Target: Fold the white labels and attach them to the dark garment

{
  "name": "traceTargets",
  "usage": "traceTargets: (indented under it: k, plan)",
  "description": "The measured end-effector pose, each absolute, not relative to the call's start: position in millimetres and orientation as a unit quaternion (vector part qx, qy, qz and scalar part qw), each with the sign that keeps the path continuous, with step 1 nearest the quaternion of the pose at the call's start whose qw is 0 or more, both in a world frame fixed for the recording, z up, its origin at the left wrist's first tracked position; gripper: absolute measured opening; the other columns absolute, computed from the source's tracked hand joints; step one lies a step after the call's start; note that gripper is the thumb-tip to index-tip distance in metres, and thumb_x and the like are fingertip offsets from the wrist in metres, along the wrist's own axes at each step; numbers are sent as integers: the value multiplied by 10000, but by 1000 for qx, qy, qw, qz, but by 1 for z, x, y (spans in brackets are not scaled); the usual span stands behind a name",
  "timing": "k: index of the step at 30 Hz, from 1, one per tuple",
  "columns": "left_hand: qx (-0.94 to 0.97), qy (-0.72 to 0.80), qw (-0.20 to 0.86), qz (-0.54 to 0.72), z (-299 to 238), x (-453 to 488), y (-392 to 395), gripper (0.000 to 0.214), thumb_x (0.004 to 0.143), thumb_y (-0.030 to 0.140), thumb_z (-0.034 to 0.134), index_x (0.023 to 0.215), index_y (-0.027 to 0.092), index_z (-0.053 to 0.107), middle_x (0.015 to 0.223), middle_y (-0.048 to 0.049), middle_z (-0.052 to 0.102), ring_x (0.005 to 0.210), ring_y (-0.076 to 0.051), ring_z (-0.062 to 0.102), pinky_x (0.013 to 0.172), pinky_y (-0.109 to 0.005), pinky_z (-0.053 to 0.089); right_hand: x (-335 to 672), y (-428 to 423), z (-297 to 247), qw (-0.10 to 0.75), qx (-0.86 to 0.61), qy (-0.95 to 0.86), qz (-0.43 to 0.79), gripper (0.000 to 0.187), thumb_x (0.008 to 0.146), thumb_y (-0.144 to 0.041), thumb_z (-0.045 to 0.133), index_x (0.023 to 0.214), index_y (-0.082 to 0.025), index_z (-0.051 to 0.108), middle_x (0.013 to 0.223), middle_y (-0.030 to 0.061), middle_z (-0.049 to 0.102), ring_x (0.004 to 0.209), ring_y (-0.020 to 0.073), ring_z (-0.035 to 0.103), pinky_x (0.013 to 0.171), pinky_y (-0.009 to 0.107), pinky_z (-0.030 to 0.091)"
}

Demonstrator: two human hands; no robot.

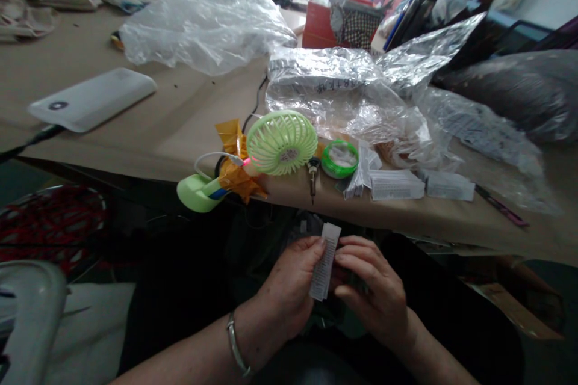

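Below the table edge, my left hand (289,283) and my right hand (372,292) hold a narrow printed paper slip (324,261) upright between them, over my lap. My left thumb and fingers pinch its left side. My right fingers press its right side, and their far ends hide part of it. On the table edge in front of my hands stand a pale green mini fan (282,142) with amber tape (235,177), a green coiled ring (340,159), and several similar folded paper slips (397,185).
The brown-paper-covered table (189,132) holds crumpled clear plastic bags (334,93), a white power bank (93,99) at left, and a small dark-handled tool (312,175). A red box (325,21) stands behind. Folded cloth lies far left, and a dark cushion (510,93) lies right.
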State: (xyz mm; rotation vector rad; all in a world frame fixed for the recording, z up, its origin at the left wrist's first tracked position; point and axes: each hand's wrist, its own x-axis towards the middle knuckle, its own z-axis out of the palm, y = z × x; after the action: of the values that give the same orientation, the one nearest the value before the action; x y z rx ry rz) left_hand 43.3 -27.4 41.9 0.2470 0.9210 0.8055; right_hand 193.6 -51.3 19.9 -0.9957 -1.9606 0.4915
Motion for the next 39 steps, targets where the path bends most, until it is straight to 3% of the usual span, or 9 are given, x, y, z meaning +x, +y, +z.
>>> traceTargets:
  k: [4, 8, 12, 15, 21, 25, 30, 35, 39]
  plan:
    - [167, 431, 826, 323, 48, 40, -31, 217, 809, 326, 577, 808, 115, 630, 712, -47, 640, 526, -101, 559, 513, -220, 439, 203, -39, 20, 449, -498, -602, 432, 255, 841, -318, 599, 1070, -210, 573, 955, 63, 638, 879, 193, 621, 766, 325, 524]
    - [211, 400, 846, 281, 49, 39, -37, 273, 843, 364, 530, 812, 112, 630, 708, -47, 630, 527, -90, 556, 493, -194, 422, 206, -20, 16, 346, -374, -481, 714, 484, 716, -429, 716, 1122, -195, 594, 965, 54, 655, 735, 148, 634, 662, 264, 531]
    - [218, 411, 846, 261, 48, 38, -39, 288, 835, 393, 540, 796, 120, 624, 695, -43, 634, 517, -85, 552, 492, -190, 423, 201, -11, 10, 346, -317, -444, 764, 397, 644, -429, 776, 925, -170, 671, 1064, 89, 638, 896, 201, 639, 803, 344, 516]
    - [207, 425, 846, 248, 48, 36, -39, 269, 824, 377, 554, 771, 121, 617, 672, -42, 631, 501, -85, 542, 482, -189, 414, 196, -9, 6, 334, -306, -433, 780, 379, 624, -427, 790, 871, -162, 677, 1104, 104, 626, 910, 218, 642, 808, 367, 518]
    - [225, 411, 843, 266, 46, 30, -40, 264, 830, 378, 544, 773, 128, 608, 634, -19, 592, 513, -90, 533, 487, -192, 397, 199, -14, 13, 334, -343, -498, 723, 401, 725, -406, 723, 1061, -205, 640, 1011, 58, 669, 846, 179, 657, 773, 325, 542]
    - [227, 417, 837, 274, 46, 27, -41, 253, 842, 365, 529, 782, 133, 609, 669, -15, 590, 535, -86, 530, 518, -198, 406, 201, -28, 29, 391, -447, -631, 499, 349, 842, -328, 609, 1176, -233, 571, 1126, 75, 626, 997, 204, 618, 837, 333, 529]
    - [238, 419, 831, 277, 45, 28, -43, 240, 845, 345, 519, 779, 134, 613, 677, -19, 584, 551, -92, 528, 537, -210, 407, 194, -38, 41, 335, -473, -773, 258, 349, 889, -283, 536, 1228, -198, 533, 1149, 110, 582, 1064, 227, 566, 901, 370, 494]
    - [243, 418, 832, 272, 48, 28, -44, 204, 842, 307, 513, 791, 134, 606, 650, -16, 574, 553, -95, 521, 537, -213, 396, 188, -37, 40, 321, -455, -797, 235, 293, 900, -259, 508, 1181, -194, 561, 1094, 95, 607, 1029, 211, 578, 873, 344, 507]
    - [243, 425, 826, 280, 49, 25, -44, 241, 847, 344, 508, 786, 131, 603, 667, -13, 573, 558, -92, 522, 546, -215, 405, 187, -37, 39, 353, -488, -731, 320, 334, 882, -270, 527, 1210, -208, 529, 1083, 76, 627, 995, 202, 599, 871, 330, 495]
